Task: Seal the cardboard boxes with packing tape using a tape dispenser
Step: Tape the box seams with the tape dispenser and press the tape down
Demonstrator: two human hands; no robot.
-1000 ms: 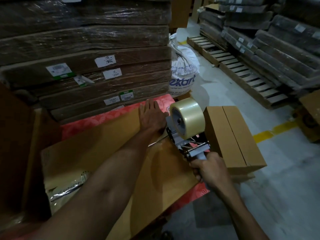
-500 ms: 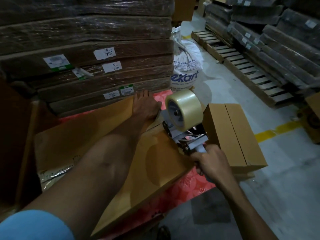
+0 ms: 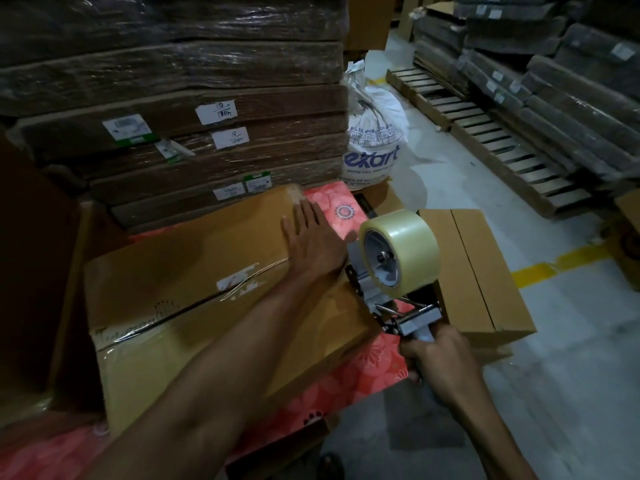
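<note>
Taping a flat cardboard box (image 3: 194, 306) on a red cloth (image 3: 356, 372).
Left hand (image 3: 311, 244) presses it flat-fingered; right hand (image 3: 436, 358) grips the tape dispenser (image 3: 394, 268) at its edge.

Plastic-wrapped stacks (image 3: 173, 98) of flat cardboard with white labels (image 3: 216, 112) rise behind a red floral cloth (image 3: 367, 368) on the surface. A white sack (image 3: 375, 140) stands beside them. Pallets (image 3: 485, 133) and wrapped bundles (image 3: 571, 91) lie right. A yellow line (image 3: 554, 265) crosses the grey floor (image 3: 554, 393).
</note>
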